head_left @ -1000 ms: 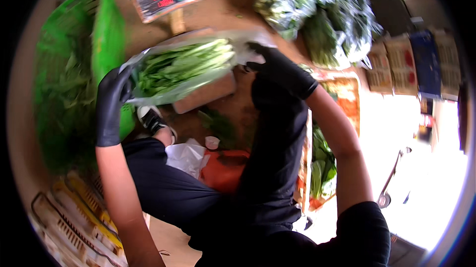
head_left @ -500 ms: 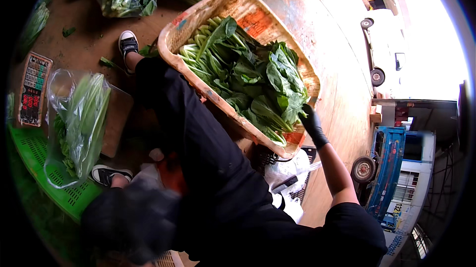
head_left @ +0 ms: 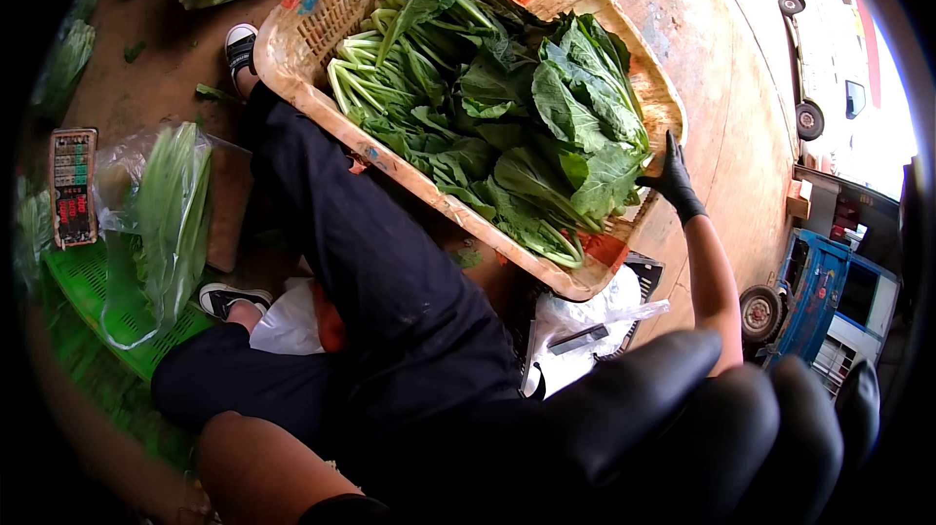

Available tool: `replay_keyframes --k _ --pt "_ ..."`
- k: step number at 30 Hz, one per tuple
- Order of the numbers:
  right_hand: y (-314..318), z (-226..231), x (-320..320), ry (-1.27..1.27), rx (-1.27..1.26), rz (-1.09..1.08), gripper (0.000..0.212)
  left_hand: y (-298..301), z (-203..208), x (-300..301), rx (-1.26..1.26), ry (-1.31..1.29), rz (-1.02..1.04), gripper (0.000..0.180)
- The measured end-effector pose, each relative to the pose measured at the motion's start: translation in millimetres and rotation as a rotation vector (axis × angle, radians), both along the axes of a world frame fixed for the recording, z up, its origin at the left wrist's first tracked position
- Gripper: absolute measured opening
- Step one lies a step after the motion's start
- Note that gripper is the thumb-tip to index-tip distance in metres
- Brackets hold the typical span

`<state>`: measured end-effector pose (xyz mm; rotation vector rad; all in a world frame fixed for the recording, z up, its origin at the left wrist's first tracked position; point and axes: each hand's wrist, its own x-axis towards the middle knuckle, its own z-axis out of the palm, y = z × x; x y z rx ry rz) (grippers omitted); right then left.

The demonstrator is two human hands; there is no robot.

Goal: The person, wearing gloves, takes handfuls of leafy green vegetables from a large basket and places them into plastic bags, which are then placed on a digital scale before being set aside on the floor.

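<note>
Head view, blurred left hand [head_left: 726, 432] cropped, right hand [head_left: 675, 184] at crate [head_left: 448, 203], both grips unclear

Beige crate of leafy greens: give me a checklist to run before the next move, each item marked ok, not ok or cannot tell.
1. Right hand at the right end of the beige crate: ok.
2. Firm grip there: cannot tell.
3. Left hand clear of the view: not ok, large and blurred in the foreground.
4. Leafy greens in the crate: ok.
5. Scale display lit: ok.
6. Bag of greens sealed: cannot tell.
</note>
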<state>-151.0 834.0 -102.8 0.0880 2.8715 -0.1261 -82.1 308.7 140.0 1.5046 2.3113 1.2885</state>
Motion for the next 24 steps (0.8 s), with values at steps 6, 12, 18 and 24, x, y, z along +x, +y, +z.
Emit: replay_keyframes --k 6,12,18,24 --pt "13 4 -28 -0.427 -0.355 0.028 0.126 21 -1 -4 0.011 -0.054 0.042 0.043" --pt "18 -9 -34 -0.302 -0.395 -0.022 0.076 -37 -44 18 -0.161 -0.638 0.289 0.044" --pt "-21 -7 10 0.179 -0.33 0.007 0.041 -86 -82 72 0.013 -1.138 0.783 0.044" --pt "-23 23 29 0.219 -0.165 0.141 0.023 -81 -89 72 0.134 -1.206 0.824 0.043"
